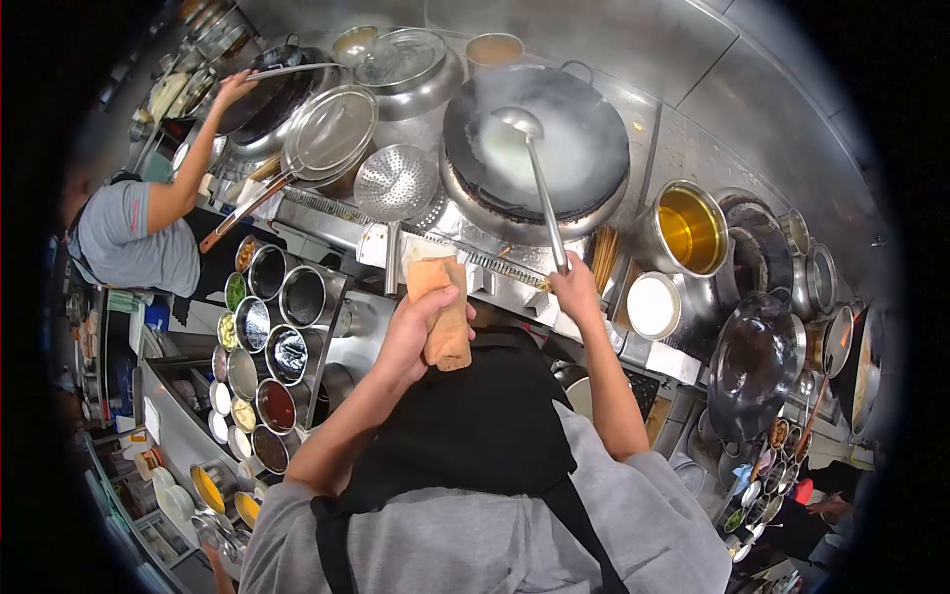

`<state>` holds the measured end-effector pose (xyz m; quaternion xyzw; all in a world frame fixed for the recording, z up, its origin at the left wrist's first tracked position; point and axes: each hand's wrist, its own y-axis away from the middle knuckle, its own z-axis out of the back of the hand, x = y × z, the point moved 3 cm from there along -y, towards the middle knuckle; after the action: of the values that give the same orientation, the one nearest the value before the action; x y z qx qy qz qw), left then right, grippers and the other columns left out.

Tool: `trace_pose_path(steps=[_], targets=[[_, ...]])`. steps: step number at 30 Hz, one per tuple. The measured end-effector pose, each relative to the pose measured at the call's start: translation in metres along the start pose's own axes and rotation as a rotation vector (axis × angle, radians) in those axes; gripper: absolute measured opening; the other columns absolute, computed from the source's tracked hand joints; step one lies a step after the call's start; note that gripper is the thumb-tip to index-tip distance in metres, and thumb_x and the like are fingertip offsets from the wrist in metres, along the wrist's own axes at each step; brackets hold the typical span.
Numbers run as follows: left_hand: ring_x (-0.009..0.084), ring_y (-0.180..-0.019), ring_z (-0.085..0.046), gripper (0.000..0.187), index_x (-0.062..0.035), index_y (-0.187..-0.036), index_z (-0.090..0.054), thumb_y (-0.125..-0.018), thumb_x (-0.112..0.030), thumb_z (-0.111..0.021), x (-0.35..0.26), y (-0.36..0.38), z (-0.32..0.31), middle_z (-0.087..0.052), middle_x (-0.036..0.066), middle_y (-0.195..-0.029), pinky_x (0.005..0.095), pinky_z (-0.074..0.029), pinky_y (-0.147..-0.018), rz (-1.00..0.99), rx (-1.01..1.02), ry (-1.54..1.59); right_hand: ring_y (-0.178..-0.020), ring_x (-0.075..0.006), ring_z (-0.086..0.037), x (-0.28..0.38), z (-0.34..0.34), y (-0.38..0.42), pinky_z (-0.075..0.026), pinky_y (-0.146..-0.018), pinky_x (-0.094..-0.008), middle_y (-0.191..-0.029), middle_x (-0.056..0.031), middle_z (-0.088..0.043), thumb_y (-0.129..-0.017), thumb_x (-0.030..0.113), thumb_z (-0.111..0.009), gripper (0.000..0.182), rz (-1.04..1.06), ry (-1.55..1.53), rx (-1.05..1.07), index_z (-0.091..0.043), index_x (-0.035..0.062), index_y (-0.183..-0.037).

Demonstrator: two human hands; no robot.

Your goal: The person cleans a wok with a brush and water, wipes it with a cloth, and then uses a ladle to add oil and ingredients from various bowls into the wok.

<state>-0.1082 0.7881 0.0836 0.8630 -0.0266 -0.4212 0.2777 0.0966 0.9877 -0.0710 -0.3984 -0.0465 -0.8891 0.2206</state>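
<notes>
Ladle (pixel 534 168) is being held in my right hand (pixel 574 287), the fingers wrapped tight around the end of its long handle, just in front of the stove edge. Its long axis is running away from me and slightly to my left, from my fist up over the near rim of the wok (pixel 539 139), with the bowl of the ladle sitting low in the wok's middle. Pale, steaming liquid is lying around the bowl; I cannot tell whether the bowl is touching the wok's bottom.

My left hand (pixel 421 332) is gripping a folded brown cloth (pixel 443 312), fingers closed around its middle, the cloth standing roughly upright. That hand is hanging nearer my chest, short of the stove edge and left of the ladle handle, well apart from the wok. The right hand is therefore the nearer one to the wok.

A perforated skimmer (pixel 396 183) is resting just left of the wok, its handle pointing toward me. A steel pot of oil (pixel 690 228) is standing to the wok's right, and a row of seasoning tins (pixel 267 337) is lining the counter on my left. Farther left, another person's hand (pixel 233 89) is reaching toward a second wok (pixel 272 94).
</notes>
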Motion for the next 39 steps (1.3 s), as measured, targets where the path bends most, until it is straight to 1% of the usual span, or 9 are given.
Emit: trace_pose_path(steps=[3, 6, 18, 23, 26, 31, 34, 37, 39], targets=[[0.0245, -0.072, -0.067, 0.039, -0.0032, -0.123, -0.051, -0.095, -0.028, -0.061, -0.006, 0.000, -0.002, -0.066, 0.014, -0.090, 0.0358, -0.056, -0.065, -0.016, -0.036, 0.039, -0.045, -0.0086, -0.046, 0.050, 0.046, 0.028, -0.035, -0.036, -0.0277, -0.065, 0.0002, -0.052, -0.089, 0.012, -0.063, 0.024, -0.423, -0.545, 0.398, -0.057, 0.0012, -0.110], [0.0252, -0.073, -0.067, 0.040, -0.0034, -0.124, -0.050, -0.095, -0.028, -0.060, -0.009, 0.001, -0.005, -0.066, 0.014, -0.091, 0.0358, -0.056, -0.068, -0.024, -0.008, 0.126, -0.040, -0.0086, -0.042, 0.035, 0.026, 0.035, -0.033, -0.034, -0.0262, -0.061, 0.0016, -0.050, -0.091, 0.013, -0.062, 0.023, -0.496, -0.666, 0.398, -0.056, 0.0012, -0.110], [0.0217, -0.074, -0.066, 0.039, -0.0020, -0.128, -0.050, -0.096, -0.023, -0.061, -0.032, 0.063, -0.013, -0.065, 0.012, -0.096, 0.0339, -0.055, -0.067, -0.136, -0.103, 0.039, -0.035, -0.0119, -0.039, 0.039, -0.014, 0.003, -0.029, -0.032, -0.0271, -0.060, -0.0021, -0.049, -0.093, 0.007, -0.057, 0.033, -0.567, -1.068, -0.029, -0.050, 0.0013, -0.125], [0.0194, -0.077, -0.066, 0.042, -0.0044, -0.119, -0.056, -0.096, -0.038, -0.066, 0.003, -0.056, 0.027, -0.065, 0.009, -0.092, 0.0335, -0.056, -0.067, 0.024, -0.121, -0.062, -0.039, -0.0112, -0.043, 0.012, -0.011, -0.003, -0.034, -0.034, -0.0277, -0.061, -0.0016, -0.049, -0.092, 0.007, -0.057, 0.024, -0.470, -0.924, 0.075, -0.053, 0.0021, -0.115], [0.0230, -0.086, -0.066, 0.050, -0.0061, -0.122, -0.053, -0.100, -0.051, -0.054, 0.027, -0.167, 0.056, -0.065, 0.012, -0.103, 0.0389, -0.057, -0.075, 0.087, -0.095, 0.038, -0.040, -0.0115, -0.044, -0.024, -0.020, -0.053, -0.035, -0.035, -0.0290, -0.061, -0.0009, -0.049, -0.088, 0.006, -0.059, 0.012, -0.331, -0.511, -0.045, -0.054, 0.0031, -0.099], [0.0250, -0.107, -0.064, 0.069, -0.0021, -0.136, -0.045, -0.103, -0.062, -0.032, 0.048, -0.304, 0.044, -0.062, 0.013, -0.121, 0.0394, -0.052, -0.094, 0.085, -0.075, 0.052, -0.043, -0.0105, -0.045, -0.006, 0.001, -0.048, -0.036, -0.036, -0.0288, -0.062, -0.0011, -0.049, -0.087, 0.009, -0.061, 0.024, -0.319, -0.535, 0.234, -0.058, 0.0017, -0.110], [0.0261, -0.093, -0.067, 0.057, 0.0023, -0.133, -0.046, -0.099, -0.041, -0.058, 0.045, -0.318, 0.025, -0.062, 0.016, -0.115, 0.0402, -0.057, -0.078, -0.012, -0.309, 0.102, -0.071, -0.0253, -0.063, 0.015, 0.023, 0.002, -0.050, -0.070, -0.0435, -0.076, -0.0109, -0.063, -0.085, 0.015, -0.065, 0.043, -0.152, -0.044, 0.118, -0.059, 0.0002, -0.124], [0.0279, -0.086, -0.069, 0.043, 0.0042, -0.127, -0.049, -0.096, -0.023, -0.060, 0.063, -0.363, 0.036, -0.063, 0.016, -0.108, 0.0429, -0.059, -0.067, 0.206, -0.260, 0.252, -0.056, -0.0160, -0.053, 0.043, 0.048, 0.032, -0.043, -0.052, -0.0334, -0.068, -0.0052, -0.057, -0.088, 0.015, -0.065, 0.034, -0.364, -0.291, 0.326, -0.060, 0.0027, -0.120], [0.0298, -0.078, -0.067, 0.025, -0.0026, -0.111, -0.051, -0.089, -0.012, -0.055, 0.066, -0.378, 0.043, -0.062, 0.015, -0.095, 0.0504, -0.059, -0.066, 0.038, -0.371, 0.185, -0.050, -0.0115, -0.048, 0.034, 0.046, 0.030, -0.038, -0.045, -0.0291, -0.066, -0.0024, -0.054, -0.090, 0.014, -0.064, 0.030, -0.467, -0.409, 0.390, -0.060, 0.0040, -0.118]])
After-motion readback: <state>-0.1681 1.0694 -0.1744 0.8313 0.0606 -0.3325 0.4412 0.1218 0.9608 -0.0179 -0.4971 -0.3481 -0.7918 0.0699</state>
